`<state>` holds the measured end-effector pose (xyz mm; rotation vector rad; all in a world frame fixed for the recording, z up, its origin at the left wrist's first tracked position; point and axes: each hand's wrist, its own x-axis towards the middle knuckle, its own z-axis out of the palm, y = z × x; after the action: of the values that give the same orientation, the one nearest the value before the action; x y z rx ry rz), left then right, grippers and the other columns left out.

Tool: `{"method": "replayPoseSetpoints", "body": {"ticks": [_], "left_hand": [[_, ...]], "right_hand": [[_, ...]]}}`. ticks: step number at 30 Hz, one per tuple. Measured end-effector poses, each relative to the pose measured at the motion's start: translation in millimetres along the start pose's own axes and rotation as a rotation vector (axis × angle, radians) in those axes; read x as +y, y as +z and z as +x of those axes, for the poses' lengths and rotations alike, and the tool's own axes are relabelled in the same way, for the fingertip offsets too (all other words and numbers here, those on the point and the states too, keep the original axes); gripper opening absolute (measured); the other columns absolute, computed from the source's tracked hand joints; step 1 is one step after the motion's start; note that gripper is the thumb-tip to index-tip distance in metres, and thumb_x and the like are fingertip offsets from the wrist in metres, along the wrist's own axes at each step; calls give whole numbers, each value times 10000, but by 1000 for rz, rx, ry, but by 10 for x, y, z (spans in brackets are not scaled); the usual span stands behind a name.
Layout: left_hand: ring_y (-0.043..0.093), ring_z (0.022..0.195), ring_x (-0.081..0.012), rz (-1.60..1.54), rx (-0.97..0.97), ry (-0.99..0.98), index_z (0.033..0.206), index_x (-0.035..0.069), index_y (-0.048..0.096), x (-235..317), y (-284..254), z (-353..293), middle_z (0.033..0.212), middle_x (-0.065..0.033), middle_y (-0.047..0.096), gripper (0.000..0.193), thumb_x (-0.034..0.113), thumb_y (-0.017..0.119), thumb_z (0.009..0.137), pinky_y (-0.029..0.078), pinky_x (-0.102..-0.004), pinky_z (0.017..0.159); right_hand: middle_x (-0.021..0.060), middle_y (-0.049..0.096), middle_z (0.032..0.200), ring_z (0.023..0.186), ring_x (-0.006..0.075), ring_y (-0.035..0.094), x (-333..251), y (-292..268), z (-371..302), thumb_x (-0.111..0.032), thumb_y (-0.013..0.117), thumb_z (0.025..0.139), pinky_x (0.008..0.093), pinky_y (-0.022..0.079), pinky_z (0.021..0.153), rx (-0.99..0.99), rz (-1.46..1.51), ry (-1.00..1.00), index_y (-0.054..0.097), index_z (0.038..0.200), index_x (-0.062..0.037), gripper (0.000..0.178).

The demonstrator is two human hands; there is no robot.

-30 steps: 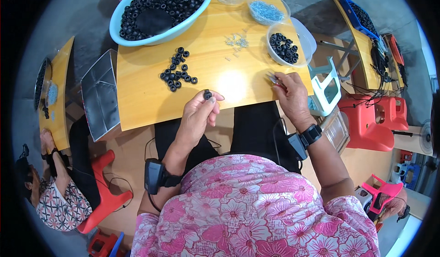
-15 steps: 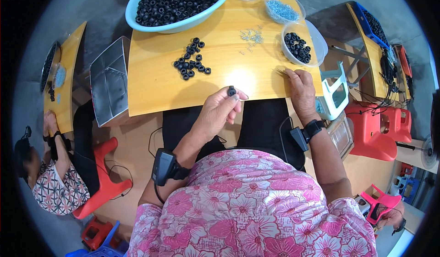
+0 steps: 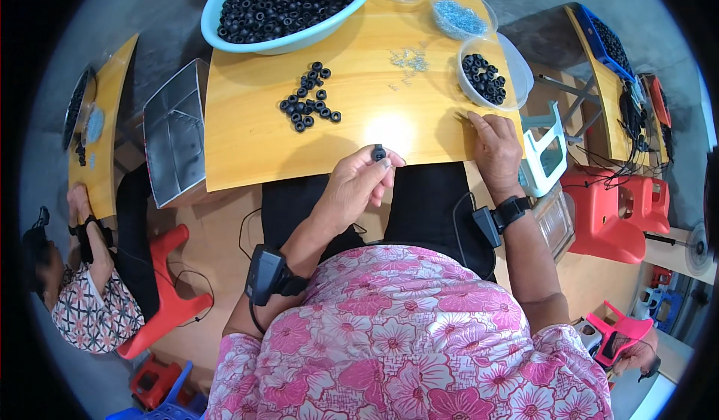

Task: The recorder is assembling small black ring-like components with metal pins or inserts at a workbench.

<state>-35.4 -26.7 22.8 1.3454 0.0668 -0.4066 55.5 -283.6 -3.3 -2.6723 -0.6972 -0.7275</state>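
One small black rubber ring (image 3: 379, 153) is pinched in the left hand (image 3: 358, 186) fingertips at the smooth wooden desk's (image 3: 247, 143) near edge. The right hand (image 3: 494, 144), fingers curled, presses a thin metal piece at the right edge.

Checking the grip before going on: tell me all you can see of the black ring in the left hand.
The ring is small, black, matte like rubber, with a centre hole. The left hand pinches it at the fingertips, raised over the near edge of the wooden table, apart from the loose pile of rings.
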Motion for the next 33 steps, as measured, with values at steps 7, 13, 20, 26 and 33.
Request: {"method": "replayPoseSetpoints", "body": {"ticks": [7, 13, 20, 26, 33], "left_hand": [[450, 647, -39, -8, 0, 3, 1034, 53, 614, 37, 48, -7, 741, 41, 504, 306, 289, 424, 997, 376, -183, 593], [456, 667, -35, 18, -56, 2, 1048, 62, 618, 36, 11, -14, 755, 48, 508, 324, 314, 422, 995, 379, -184, 605], [470, 700, -36, -16, -13, -8, 1084, 43, 608, -3, 47, 24, 792, 43, 531, 338, 317, 434, 987, 385, -174, 643], [493, 790, -31, -56, -24, -34, 1124, 38, 584, 7, 16, 53, 925, 14, 599, 319, 285, 440, 981, 387, -170, 685], [489, 691, -58, -167, 23, -97, 943, 14, 564, 2, -18, 54, 770, -7, 529, 348, 334, 432, 983, 425, -203, 638]], "right_hand": [[44, 575, 856, 813, 237, 555, -4, 6, 6, -30, 620, 743, 348, 489, 682, -29, -116, -5, 679, 1005, -113, 281], [72, 595, 947, 869, 264, 576, -122, -172, 31, -62, 665, 740, 347, 496, 736, -79, 117, -13, 659, 1048, -100, 311], [106, 615, 963, 889, 279, 600, -748, -355, 441, -96, 729, 702, 335, 495, 778, -348, 800, -124, 644, 1100, -84, 408], [96, 621, 950, 885, 273, 612, -886, -140, 446, -138, 719, 723, 351, 510, 770, -378, 842, -150, 644, 1070, -94, 357], [63, 624, 875, 799, 241, 623, -948, -82, 479, -131, 703, 694, 327, 522, 682, -182, 681, -344, 629, 979, -78, 299]]}}
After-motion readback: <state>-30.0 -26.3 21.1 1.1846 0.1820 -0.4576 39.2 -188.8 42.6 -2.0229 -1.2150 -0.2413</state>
